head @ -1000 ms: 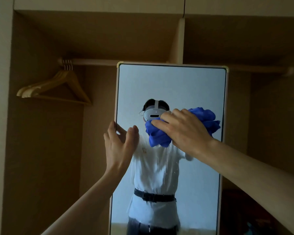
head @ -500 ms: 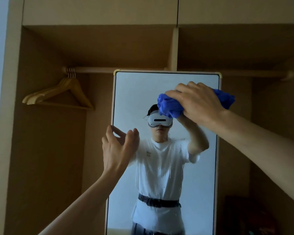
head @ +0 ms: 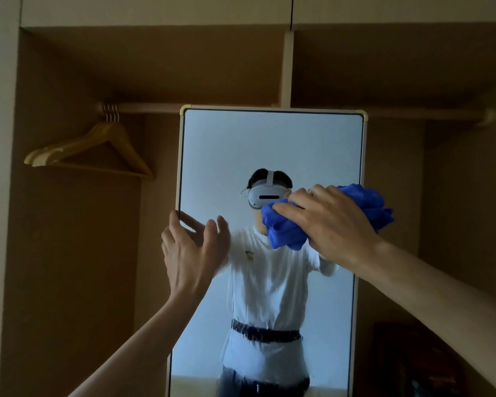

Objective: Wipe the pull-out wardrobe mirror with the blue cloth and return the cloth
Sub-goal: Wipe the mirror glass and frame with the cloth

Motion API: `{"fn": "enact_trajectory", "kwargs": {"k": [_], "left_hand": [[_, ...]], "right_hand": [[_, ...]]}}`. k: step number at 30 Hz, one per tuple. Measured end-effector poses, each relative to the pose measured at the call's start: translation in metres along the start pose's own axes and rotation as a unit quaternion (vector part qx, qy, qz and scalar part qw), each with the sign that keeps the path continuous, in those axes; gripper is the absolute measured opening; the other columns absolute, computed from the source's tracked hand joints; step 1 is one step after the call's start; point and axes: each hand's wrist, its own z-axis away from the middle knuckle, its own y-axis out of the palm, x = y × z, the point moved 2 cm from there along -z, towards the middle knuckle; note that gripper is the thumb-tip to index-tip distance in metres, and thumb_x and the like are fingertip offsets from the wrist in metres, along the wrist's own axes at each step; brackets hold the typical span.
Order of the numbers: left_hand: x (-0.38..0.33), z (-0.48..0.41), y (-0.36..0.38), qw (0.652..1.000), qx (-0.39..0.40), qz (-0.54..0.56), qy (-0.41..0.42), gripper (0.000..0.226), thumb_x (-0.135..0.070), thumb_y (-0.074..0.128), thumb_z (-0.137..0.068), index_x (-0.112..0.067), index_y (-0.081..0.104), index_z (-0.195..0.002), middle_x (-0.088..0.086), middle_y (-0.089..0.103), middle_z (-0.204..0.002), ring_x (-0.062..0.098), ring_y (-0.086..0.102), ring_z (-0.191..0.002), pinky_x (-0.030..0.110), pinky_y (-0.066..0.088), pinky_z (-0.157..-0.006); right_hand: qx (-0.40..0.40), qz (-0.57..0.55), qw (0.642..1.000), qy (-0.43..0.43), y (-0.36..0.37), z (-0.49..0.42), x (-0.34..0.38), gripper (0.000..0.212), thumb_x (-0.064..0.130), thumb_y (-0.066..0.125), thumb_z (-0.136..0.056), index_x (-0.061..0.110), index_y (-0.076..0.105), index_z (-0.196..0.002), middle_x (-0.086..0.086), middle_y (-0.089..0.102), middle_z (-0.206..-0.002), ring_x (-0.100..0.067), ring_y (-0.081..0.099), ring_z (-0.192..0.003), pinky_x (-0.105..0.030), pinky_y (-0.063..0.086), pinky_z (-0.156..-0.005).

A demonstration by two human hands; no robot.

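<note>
The tall pull-out mirror (head: 269, 144) stands upright in front of the open wardrobe, framed in pale trim. It reflects a person in a white shirt. My right hand (head: 327, 222) grips a bunched blue cloth (head: 284, 230) and presses it against the glass at mid height, near the right edge. My left hand (head: 192, 253) holds the mirror's left edge, thumb behind the frame and fingers lying on the glass. Wet streaks show on the lower glass.
Wooden hangers (head: 98, 150) hang from the rail (head: 143, 108) at the upper left inside the wardrobe. A vertical divider (head: 286, 70) stands behind the mirror's top. A dark object (head: 418, 362) sits low at the right.
My right hand swept the cloth up to the mirror's top and has come back down to mid height. My left hand has kept its hold on the left edge.
</note>
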Motion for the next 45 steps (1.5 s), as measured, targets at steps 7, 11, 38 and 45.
{"fn": "enact_trajectory", "kwargs": {"k": [7,11,38,45], "left_hand": [[-0.010,0.002,-0.006,1.000,0.020,-0.014,-0.013,0.095,-0.068,0.040,-0.079,-0.024,0.014,-0.159,0.007,0.028,-0.158,0.031,0.035,-0.142,0.058,0.040,-0.110],[-0.014,-0.001,-0.008,0.999,0.021,-0.028,-0.015,0.093,-0.066,0.041,-0.081,-0.023,0.014,-0.159,0.011,0.031,-0.156,0.031,0.033,-0.141,0.058,0.038,-0.111],[-0.008,-0.007,-0.003,0.998,-0.006,-0.070,-0.007,0.079,-0.049,0.052,-0.097,-0.021,0.012,-0.159,0.015,0.030,-0.156,0.034,0.032,-0.142,0.057,0.038,-0.111],[-0.003,-0.007,0.003,0.997,-0.012,-0.076,-0.006,0.081,-0.051,0.052,-0.097,-0.021,0.010,-0.160,0.014,0.027,-0.159,0.035,0.029,-0.145,0.060,0.035,-0.112]], "right_hand": [[-0.018,-0.027,0.999,0.032,-0.017,-0.014,-0.027,0.041,0.018,0.056,-0.095,0.030,0.051,-0.133,0.003,0.061,-0.116,-0.023,0.057,-0.097,-0.042,0.046,-0.088],[-0.052,-0.010,0.997,0.049,-0.033,-0.026,-0.054,0.043,0.018,0.060,-0.093,0.027,0.054,-0.134,-0.002,0.063,-0.114,-0.028,0.058,-0.098,-0.047,0.046,-0.087],[-0.061,-0.047,0.995,0.057,-0.027,0.015,-0.073,0.057,0.015,0.069,-0.081,0.022,0.056,-0.136,-0.004,0.064,-0.111,-0.028,0.062,-0.093,-0.033,0.039,-0.069],[-0.061,-0.054,0.991,0.106,-0.018,0.022,-0.069,0.058,0.012,0.072,-0.075,0.021,0.058,-0.131,-0.004,0.064,-0.105,-0.029,0.064,-0.090,-0.033,0.046,-0.065]]}}
